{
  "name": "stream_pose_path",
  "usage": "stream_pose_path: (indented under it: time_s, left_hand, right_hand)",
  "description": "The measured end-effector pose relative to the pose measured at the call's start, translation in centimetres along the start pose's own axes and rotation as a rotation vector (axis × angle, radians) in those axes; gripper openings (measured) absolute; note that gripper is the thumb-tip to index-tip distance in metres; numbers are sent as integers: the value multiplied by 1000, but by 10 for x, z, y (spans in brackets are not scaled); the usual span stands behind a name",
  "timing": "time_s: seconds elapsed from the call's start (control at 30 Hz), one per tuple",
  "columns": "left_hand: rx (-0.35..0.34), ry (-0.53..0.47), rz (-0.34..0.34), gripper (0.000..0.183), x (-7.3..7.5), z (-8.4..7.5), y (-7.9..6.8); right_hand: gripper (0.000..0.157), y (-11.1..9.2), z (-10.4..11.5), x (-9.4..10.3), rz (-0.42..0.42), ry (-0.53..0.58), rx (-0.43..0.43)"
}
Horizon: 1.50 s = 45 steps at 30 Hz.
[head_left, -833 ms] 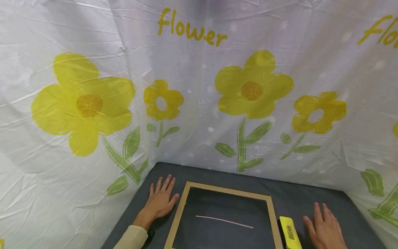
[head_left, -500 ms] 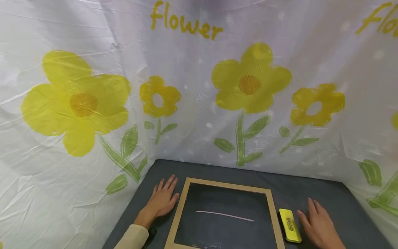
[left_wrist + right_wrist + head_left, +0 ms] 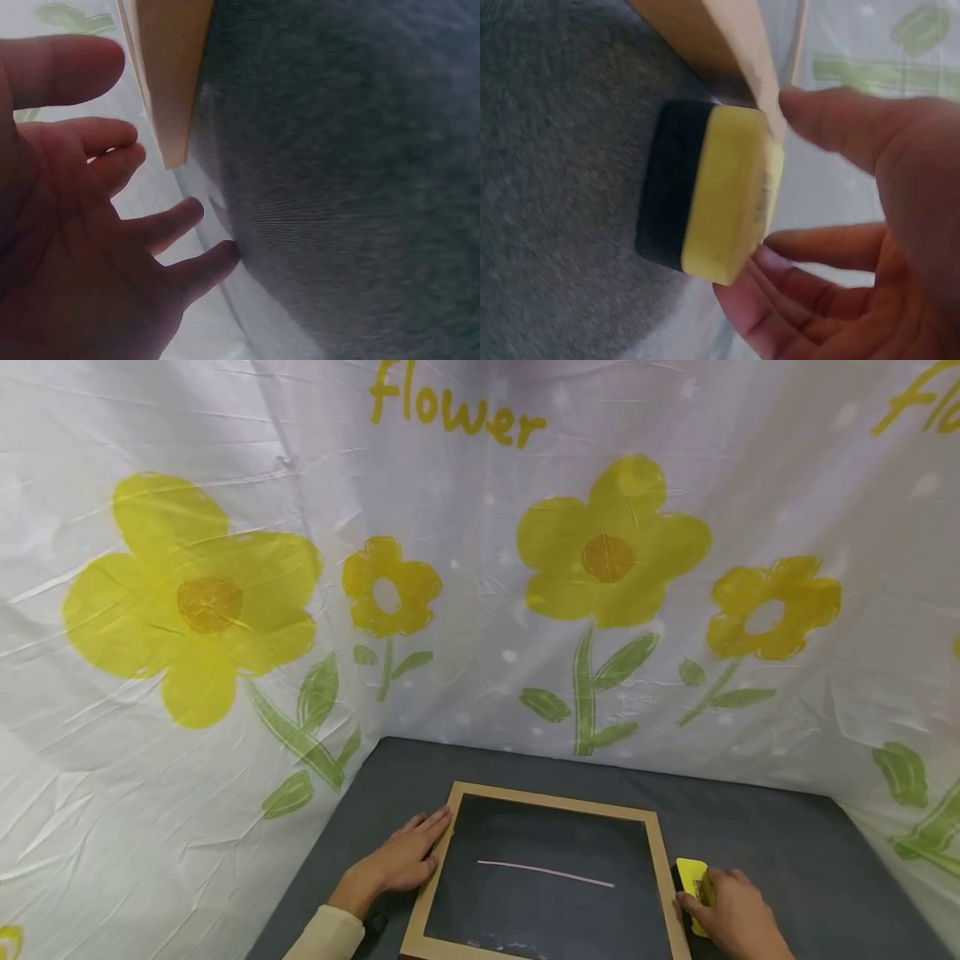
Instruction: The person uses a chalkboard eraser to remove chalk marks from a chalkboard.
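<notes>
A small chalkboard (image 3: 555, 906) with a light wooden frame (image 3: 551, 799) lies on the dark table and bears one pale pink line. My left hand (image 3: 401, 858) lies at the frame's left side, fingers extended with their tips right at its edge. In the left wrist view its fingers (image 3: 180, 221) are spread beside the wooden corner. Against the right side of the frame lies a yellow eraser (image 3: 724, 191) with a black underside. My right hand (image 3: 735, 910) reaches over it, thumb on the frame side and fingers at the opposite side. A small gap shows between thumb and eraser in the right wrist view.
Dark grey cloth (image 3: 757, 827) covers the table. White curtains (image 3: 480, 693) printed with yellow flowers rise behind the table and along both sides. Whitish smudges (image 3: 498, 943) mark the lower part of the board.
My left hand has moved right, from the cloth onto the frame's left edge. My right hand has moved left, from beside the eraser to over it.
</notes>
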<state>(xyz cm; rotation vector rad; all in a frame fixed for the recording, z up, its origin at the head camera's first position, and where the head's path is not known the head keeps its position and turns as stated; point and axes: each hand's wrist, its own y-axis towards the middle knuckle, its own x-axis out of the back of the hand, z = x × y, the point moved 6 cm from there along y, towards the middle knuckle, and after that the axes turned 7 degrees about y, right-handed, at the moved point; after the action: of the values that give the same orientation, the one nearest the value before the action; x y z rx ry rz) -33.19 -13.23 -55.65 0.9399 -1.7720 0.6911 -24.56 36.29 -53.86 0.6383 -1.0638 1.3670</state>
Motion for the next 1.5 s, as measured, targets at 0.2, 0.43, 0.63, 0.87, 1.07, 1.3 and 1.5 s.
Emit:
stream_pose_path:
  time_s: [0.2, 0.43, 0.63, 0.87, 1.07, 1.3, 1.5]
  left_hand:
    - [-14, -34, 20, 67, -6, 3, -2]
    - [-52, -93, -32, 69, -19, 20, 4]
    - [-38, -101, -19, 69, -31, 32, 9]
    - [-59, -99, -19, 68, -22, 22, 4]
    - [-19, -96, 22, 68, -7, 6, -2]
    - [8, -89, 18, 69, -11, 9, 0]
    - [3, -97, 20, 68, -11, 7, 0]
  right_hand:
    - [48, -1, -1, -3, -56, 51, -71]
    - [44, 2, 4, 3, -62, 90, -89]
    - [63, -3, 28, 16, -104, 134, -42]
    - [59, -7, 65, 5, -100, 133, 45]
    - [57, -4, 79, -9, -119, 81, 69]
    - [54, 2, 79, -22, -112, 27, -2]
    - [51, -1, 83, -24, -133, 7, 6]
